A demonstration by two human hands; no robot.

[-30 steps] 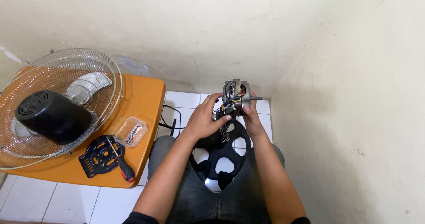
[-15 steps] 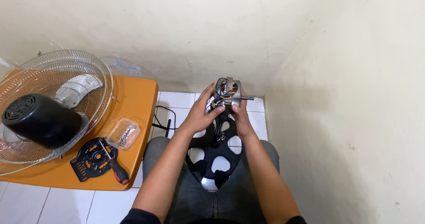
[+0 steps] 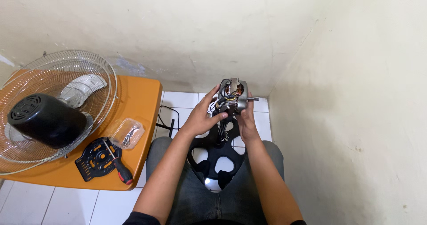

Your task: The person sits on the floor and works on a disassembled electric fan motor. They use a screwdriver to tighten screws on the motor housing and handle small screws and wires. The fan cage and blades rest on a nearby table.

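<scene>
A small electric fan motor (image 3: 234, 94), metal with copper windings, coloured wires and a short shaft sticking out to the right, is held up in front of me over my lap. My left hand (image 3: 202, 114) grips its left side, fingers reaching up to the wires. My right hand (image 3: 245, 119) holds it from below and the right. Under the motor a black plastic fan housing (image 3: 216, 156) with round cut-outs rests on my thighs.
An orange table (image 3: 138, 118) stands at my left. On it lie a wire fan guard (image 3: 49, 105) with a black motor cover (image 3: 44, 118), a black round plate (image 3: 95, 159), a red-handled screwdriver (image 3: 119, 166) and a clear tub of screws (image 3: 126, 133). Walls close in ahead and at right.
Both hands have kept hold of the motor and turned it slightly. The view has shifted a little, so the table sits further left in the picture.
</scene>
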